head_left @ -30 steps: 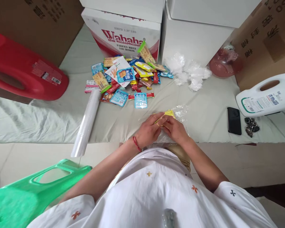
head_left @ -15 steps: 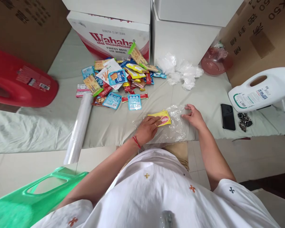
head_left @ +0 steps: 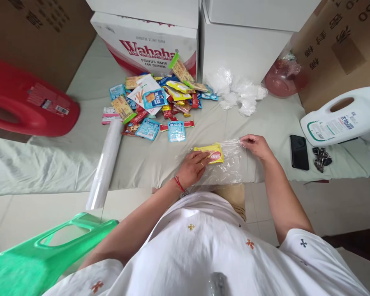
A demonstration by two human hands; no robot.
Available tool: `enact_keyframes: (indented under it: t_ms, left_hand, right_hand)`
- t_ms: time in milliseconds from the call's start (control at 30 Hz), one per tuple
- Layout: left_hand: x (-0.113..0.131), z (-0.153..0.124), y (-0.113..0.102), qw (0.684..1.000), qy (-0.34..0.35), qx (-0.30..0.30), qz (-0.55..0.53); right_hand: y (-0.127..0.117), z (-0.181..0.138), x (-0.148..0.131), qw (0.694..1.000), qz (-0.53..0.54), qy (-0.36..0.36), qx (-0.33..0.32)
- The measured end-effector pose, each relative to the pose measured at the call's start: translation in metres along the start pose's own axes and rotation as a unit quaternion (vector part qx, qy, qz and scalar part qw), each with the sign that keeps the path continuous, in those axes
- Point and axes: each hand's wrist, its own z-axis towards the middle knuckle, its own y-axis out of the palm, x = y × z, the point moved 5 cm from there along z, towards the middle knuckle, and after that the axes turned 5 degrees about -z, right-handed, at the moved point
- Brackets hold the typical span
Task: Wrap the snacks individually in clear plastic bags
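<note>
A yellow snack packet [head_left: 210, 153] lies on a sheet of clear plastic wrap [head_left: 226, 169] spread at the near edge of the pale cloth. My left hand [head_left: 193, 168] rests on the packet's left end, fingers flat and pressing it down. My right hand [head_left: 255, 144] pinches the far right corner of the wrap, holding it up off the cloth. A pile of several small snack packets [head_left: 160, 102] lies farther back, apart from both hands.
A roll of clear film [head_left: 105, 164] lies to the left. A black phone [head_left: 299, 152] and keys [head_left: 322, 159] sit at right by a white jug [head_left: 342, 121]. Crumpled plastic [head_left: 239, 92], a Wahaha carton [head_left: 148, 45], a red jug [head_left: 27, 102] and a green stool [head_left: 40, 255] surround the cloth.
Both hands were together on the yellow packet. My right hand moved out to the right and took the wrap's corner, lifting it; the left stayed pressing the packet down.
</note>
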Motion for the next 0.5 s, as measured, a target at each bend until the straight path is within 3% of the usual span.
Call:
enact_keyframes:
  t_ms: [133,233,333,500]
  left_hand:
    - [0.0,-0.001,0.0,1.0,0.004,0.002,0.007]
    - [0.002,-0.002,0.0,1.0,0.022,0.014,0.015]
    - [0.001,-0.001,0.003,1.0,0.013,0.016,0.019]
    - [0.003,0.001,0.007,0.999,-0.022,0.012,0.025]
  right_hand:
    - [-0.013,-0.015,0.006,0.991,0.019,0.046,0.125]
    - [0.004,-0.02,-0.002,0.994,0.031,0.04,0.098]
    - [0.023,-0.019,-0.011,0.998,-0.043,0.018,0.044]
    - [0.006,-0.041,-0.029,0.966,-0.19,-0.048,0.17]
